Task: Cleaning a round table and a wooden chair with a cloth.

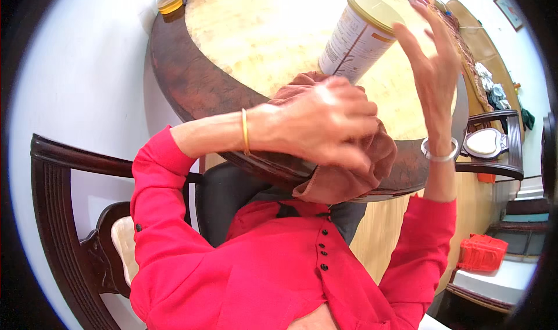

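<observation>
My left hand (324, 123), with a gold bangle at the wrist, is curled on a bunched brown cloth (338, 182) at the table's near edge. Motion blurs its fingers, and the hand covers the middle of the cloth. Just beyond the cloth stands a white printed canister (355, 42) with a yellow rim and a pale lid. My right hand (431, 64) is raised to the right of the canister, its fingers spread and holding nothing. One fingertip appears close to the canister's rim; whether it touches cannot be told. A pale bracelet circles that wrist.
The round table (205, 88) has a dark border around a light top. An amber-filled container (169, 2) sits at its far left. Dark wooden chairs stand at the left (52, 190) and right (490, 145). A red plastic basket (483, 252) is at lower right.
</observation>
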A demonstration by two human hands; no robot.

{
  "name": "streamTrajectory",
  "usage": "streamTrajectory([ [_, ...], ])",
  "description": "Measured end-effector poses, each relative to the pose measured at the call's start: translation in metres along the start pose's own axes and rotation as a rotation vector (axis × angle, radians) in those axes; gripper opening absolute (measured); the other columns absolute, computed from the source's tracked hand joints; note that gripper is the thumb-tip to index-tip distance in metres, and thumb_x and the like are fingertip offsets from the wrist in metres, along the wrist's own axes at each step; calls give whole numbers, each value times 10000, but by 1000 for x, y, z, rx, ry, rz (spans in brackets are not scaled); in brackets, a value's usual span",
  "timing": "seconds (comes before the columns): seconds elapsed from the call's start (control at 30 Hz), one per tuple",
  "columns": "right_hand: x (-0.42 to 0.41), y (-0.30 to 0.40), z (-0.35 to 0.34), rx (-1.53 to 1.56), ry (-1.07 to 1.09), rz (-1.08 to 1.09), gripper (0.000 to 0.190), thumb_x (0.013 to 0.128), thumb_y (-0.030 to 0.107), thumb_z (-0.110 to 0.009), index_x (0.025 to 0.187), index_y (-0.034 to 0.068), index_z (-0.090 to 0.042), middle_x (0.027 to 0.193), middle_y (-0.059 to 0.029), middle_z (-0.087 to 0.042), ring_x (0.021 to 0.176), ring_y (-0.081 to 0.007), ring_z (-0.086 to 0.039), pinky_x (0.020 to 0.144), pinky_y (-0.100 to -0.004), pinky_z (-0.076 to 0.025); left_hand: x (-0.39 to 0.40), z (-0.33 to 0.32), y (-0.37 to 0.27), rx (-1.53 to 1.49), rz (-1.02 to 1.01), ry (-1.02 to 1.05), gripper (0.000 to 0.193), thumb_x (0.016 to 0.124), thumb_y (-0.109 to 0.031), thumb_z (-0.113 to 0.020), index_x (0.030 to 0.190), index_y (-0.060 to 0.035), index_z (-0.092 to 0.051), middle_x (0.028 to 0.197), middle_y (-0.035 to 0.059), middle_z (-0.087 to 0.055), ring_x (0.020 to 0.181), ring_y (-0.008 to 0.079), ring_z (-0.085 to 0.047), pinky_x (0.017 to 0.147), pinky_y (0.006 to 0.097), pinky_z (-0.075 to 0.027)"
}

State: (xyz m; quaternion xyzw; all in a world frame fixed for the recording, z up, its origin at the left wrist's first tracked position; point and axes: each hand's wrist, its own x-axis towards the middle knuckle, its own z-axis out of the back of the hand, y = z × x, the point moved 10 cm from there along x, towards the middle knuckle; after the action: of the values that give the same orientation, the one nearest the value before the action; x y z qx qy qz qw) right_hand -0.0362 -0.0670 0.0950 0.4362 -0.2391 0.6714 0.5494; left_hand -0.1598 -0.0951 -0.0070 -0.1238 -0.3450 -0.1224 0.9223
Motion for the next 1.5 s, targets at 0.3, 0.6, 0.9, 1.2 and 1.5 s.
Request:
streamTrajectory([
  [0.3, 33, -23, -97, -168, 641, -177, 748, 741, 475, -687, 1350, 67, -536, 1375, -227, -510, 1274, -416, -471, 1070, -408, -382, -18, -66, 22, 217, 153, 249, 521, 734, -377, -706, 1179, -172, -528, 1241, 126, -451, 1189, 319, -438, 858, 593, -412],
  [0.6, 7, -61, -45, 3, 380, -133, 648, 790, 344, -677, 1350, 63, -509, 1350, -183, -525, 1218, -279, -521, 1038, -355, -379, -41, -17, 93, 536, 192, 42, 346, 725, -173, -640, 1058, -105, -575, 1141, 77, -602, 1056, 271, -602, 805, 430, -514],
  [0.9, -47, -73, -7, 152, 166, -325, 690, 714, 288, -751, 1325, 66, -517, 1276, -154, -524, 1145, -284, -541, 965, -383, -434, -75, 46, 197, 156, 845, -226, 328, 872, -144, -494, 1173, -71, -602, 882, 217, -681, 821, 381, -670, 785, 422, -539],
  [1.2, -87, -48, 8, 154, 4, -356, 737, 665, 124, -799, 1316, 15, -471, 1328, -159, -470, 1248, -306, -454, 1055, -391, -351, 41, 17, 99, -9, 253, -442, 515, 785, -262, -625, 1287, -160, -577, 1285, 243, -538, 1205, 403, -496, 1037, 480, -381],
  [1.5, -96, -41, 11, -67, -52, -256, 758, 631, 151, -812, 1309, 50, -492, 1361, -187, -445, 1284, -337, -430, 1070, -422, -346, 36, 3, 176, 182, 453, -493, 309, 808, -346, -576, 1082, -229, -657, 1037, 156, -638, 955, 371, -608, 869, 503, -463],
])
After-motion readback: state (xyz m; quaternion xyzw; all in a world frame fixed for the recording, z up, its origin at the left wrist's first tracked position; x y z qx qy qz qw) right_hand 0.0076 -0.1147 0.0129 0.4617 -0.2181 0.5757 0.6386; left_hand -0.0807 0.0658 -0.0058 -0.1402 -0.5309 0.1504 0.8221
